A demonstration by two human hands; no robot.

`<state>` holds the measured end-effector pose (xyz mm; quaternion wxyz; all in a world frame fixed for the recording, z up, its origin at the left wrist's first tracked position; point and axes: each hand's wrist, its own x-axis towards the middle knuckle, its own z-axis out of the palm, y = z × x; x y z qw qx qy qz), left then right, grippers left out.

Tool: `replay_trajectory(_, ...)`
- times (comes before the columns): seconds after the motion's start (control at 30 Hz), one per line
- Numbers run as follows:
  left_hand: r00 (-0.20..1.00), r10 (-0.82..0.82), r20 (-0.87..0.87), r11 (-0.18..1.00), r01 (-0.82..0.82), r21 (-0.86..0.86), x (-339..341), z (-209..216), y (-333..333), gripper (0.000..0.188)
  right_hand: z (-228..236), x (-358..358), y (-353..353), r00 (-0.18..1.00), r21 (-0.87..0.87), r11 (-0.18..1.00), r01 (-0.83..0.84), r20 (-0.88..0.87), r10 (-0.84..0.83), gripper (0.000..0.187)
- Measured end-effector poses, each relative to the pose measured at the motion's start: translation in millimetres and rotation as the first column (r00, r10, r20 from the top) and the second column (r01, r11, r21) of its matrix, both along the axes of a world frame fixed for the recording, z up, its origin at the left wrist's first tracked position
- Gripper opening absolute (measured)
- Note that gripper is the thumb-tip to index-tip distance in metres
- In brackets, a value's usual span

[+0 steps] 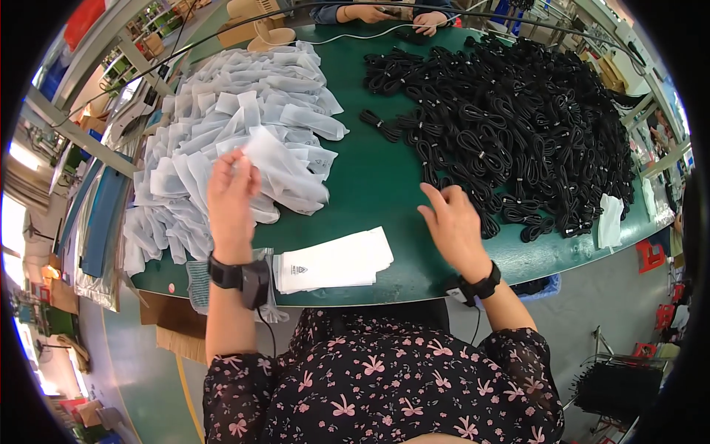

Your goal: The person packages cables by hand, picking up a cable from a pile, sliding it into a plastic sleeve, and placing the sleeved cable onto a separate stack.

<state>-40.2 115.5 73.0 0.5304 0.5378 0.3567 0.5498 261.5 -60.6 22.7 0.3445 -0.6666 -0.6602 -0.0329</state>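
My left hand (pixel 235 189) pinches the upper end of a whitish translucent plastic bag (pixel 277 164), blurred by motion, over a big heap of similar filled bags (pixel 222 122). Whatever lies inside the held bag cannot be made out. At the near edge of a large pile of black bundled cables (pixel 510 137), my right hand (pixel 452 220) is open, thumb and fingers apart, with nothing seen in it. Between my forearms a stack of flat white printed bags (pixel 333 263) lies on the green table (pixel 362 177).
Across the table another person's hands (pixel 399 18) show at the far edge, near a beige fan (pixel 272 33). A white bag (pixel 610 220) hangs over the right edge. Metal shelf posts (pixel 81 137) rise at the left. A blue-grey striped cloth (pixel 198 285) lies by my left wrist.
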Motion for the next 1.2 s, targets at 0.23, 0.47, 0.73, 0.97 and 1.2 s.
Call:
replay_trajectory(0.23, 0.725, -0.099, -0.681, 0.933, 0.306, 0.19, 17.9, -28.3, -84.0, 0.026, -30.8, 24.6, -13.7, 0.927, -0.245, 0.957, 0.157, 0.371, -0.057, 0.032)
replay_trajectory(0.47, 0.598, -0.04, -0.801, 0.76, 0.539, 0.364, 51.4, -82.9, -126.5, 0.018, -37.6, 1.1, -23.4, 0.978, -0.189, 0.978, -0.091, -0.2, 0.052, 0.034)
replay_trajectory(0.73, 0.693, -0.263, -0.671, 0.923, 0.383, 0.033, 47.6, -82.1, -126.0, 0.012, -4.7, -26.2, -42.9, 0.896, -0.084, 0.917, -0.389, -0.263, 0.356, 0.043)
replay_trajectory(0.97, 0.791, -0.319, -0.522, 0.926, 0.378, 0.006, 45.0, -88.2, -123.5, 0.01, -6.2, -22.4, -38.8, 0.852, -0.154, 0.839, -0.522, -0.137, 0.505, 0.035)
replay_trajectory(1.2, 0.712, -0.174, -0.68, 0.73, 0.557, 0.396, 51.8, -70.9, -117.4, 0.011, -30.4, -27.1, -30.5, 0.4, -0.327, 0.735, -0.594, -0.913, -0.082, 0.024)
